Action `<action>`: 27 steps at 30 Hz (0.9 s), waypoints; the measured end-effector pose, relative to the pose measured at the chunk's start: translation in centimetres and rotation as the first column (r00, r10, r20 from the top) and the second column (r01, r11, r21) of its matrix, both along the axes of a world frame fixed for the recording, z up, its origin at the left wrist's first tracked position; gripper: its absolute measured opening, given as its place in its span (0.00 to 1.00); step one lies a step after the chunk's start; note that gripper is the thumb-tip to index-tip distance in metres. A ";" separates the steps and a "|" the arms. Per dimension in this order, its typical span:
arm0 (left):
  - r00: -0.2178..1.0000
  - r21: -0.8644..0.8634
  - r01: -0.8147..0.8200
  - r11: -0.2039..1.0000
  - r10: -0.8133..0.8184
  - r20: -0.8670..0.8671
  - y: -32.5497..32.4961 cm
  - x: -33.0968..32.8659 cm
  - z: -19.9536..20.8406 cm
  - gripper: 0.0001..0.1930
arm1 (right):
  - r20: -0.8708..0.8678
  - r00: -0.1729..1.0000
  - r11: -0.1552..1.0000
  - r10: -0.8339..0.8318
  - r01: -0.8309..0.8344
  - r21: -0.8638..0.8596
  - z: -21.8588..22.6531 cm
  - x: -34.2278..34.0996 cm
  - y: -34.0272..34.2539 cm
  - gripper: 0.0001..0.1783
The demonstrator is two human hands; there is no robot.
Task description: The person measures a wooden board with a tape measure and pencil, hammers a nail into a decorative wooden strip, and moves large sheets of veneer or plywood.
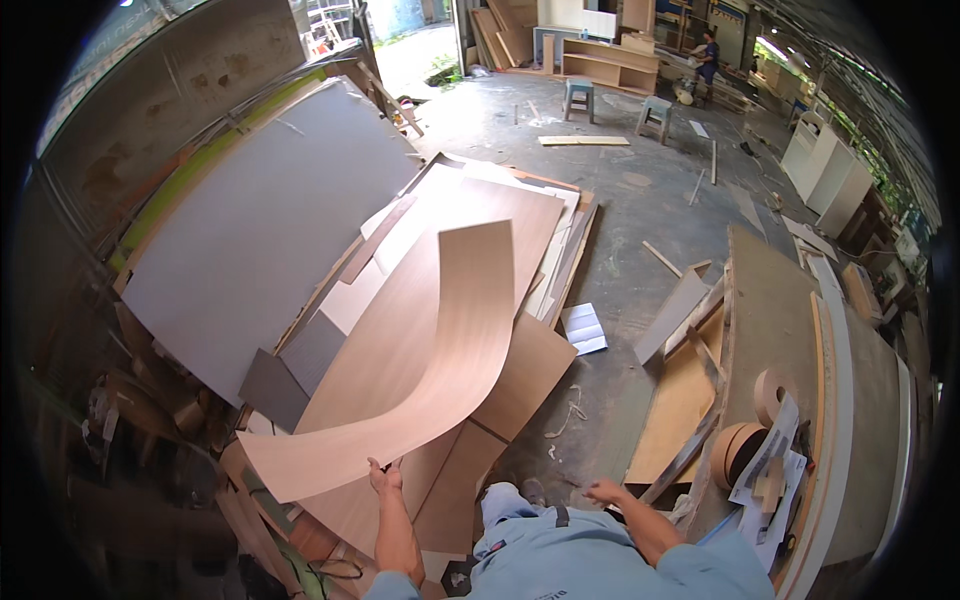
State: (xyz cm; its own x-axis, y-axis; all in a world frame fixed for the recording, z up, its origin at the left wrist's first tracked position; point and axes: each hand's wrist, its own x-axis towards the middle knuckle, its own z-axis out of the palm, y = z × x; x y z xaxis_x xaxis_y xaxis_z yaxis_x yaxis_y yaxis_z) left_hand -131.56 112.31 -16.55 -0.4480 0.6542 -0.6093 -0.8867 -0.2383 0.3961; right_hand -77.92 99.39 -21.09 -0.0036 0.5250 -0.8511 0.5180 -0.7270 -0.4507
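A long, thin wood-grain sheet point(468, 335) curves up and away over the stack, one end near my left side and the other raised. My left hand point(386, 476) is closed on its near lower edge, the thumb and fingers pinching it. Under it lies a large flat wood-grain panel point(375, 330) on a pile of boards. My right hand point(605, 492) is apart from the sheet, in front of my body on the right. Its fingers are drawn together; a small dark shape shows by the fingertips, too small to name.
A large pale board point(270, 190) leans at the left. On the right, a workbench point(775, 330) carries rolls of edge banding point(738, 455) and papers point(790, 490). An open booklet point(584, 329) lies on the floor. Two stools point(579, 100) and another person point(708, 60) are farther back.
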 end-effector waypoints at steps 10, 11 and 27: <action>0.994 -0.179 -0.046 0.983 0.026 -0.108 7.8 2.3 -6.8 0.28 | 0.087 0.737 0.742 -0.670 0.666 0.078 4.2 3.4 -14.9 0.09; 0.992 -0.156 -0.035 0.987 0.015 -0.129 7.6 1.2 -6.8 0.28 | 0.099 0.754 0.761 -0.649 0.645 0.071 3.5 2.8 -15.1 0.08; 0.995 -0.114 0.094 0.989 -0.097 -0.018 8.6 -2.4 -3.4 0.27 | -0.149 0.692 0.667 -0.706 0.721 0.187 3.8 -7.3 -3.9 0.18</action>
State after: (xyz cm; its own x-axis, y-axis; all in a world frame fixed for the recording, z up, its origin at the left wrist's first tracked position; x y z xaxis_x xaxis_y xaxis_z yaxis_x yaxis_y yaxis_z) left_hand -133.94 120.92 -19.93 -0.4021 0.6226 -0.6714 -0.8933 -0.1058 0.4369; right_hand -85.18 95.44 -17.29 0.4036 0.5543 -0.7280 -0.1516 -0.7441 -0.6506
